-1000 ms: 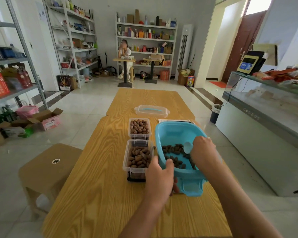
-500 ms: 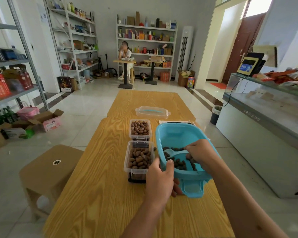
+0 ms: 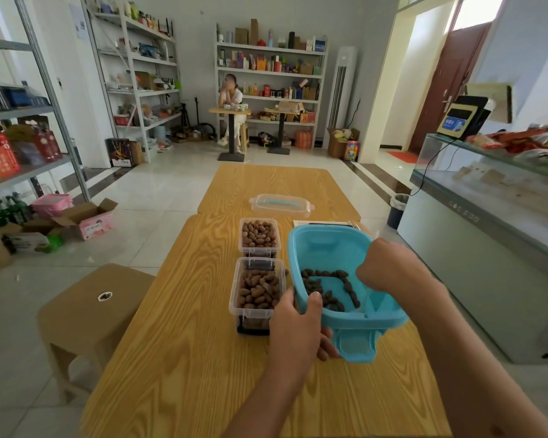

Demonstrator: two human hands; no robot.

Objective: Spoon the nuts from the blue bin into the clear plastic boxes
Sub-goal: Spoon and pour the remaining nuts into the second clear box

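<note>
Big wooden table (image 3: 203,358) with a strong grain takes up most of the view, with a brown stool (image 3: 89,314) just off its left edge. On the table sits the blue bin (image 3: 326,248), tipped up at the near end so the dark nuts (image 3: 326,289) have slid into a curved line along the low side. Left hand (image 3: 298,327) grips the bin's near left corner, thumb hooked over the rim and fingers underneath. Right hand (image 3: 389,267) is down inside the bin over the right side, fingers curled under and hidden, so I honestly can't tell what it's got hold of, no spoon visible.

Just left of the bin are two clear plastic boxes in a row: the near box (image 3: 257,292) is heaped with nuts, the far box (image 3: 259,237) behind it is full too. Further back on the table lies a clear lid (image 3: 280,205) with a blue strip.
</note>
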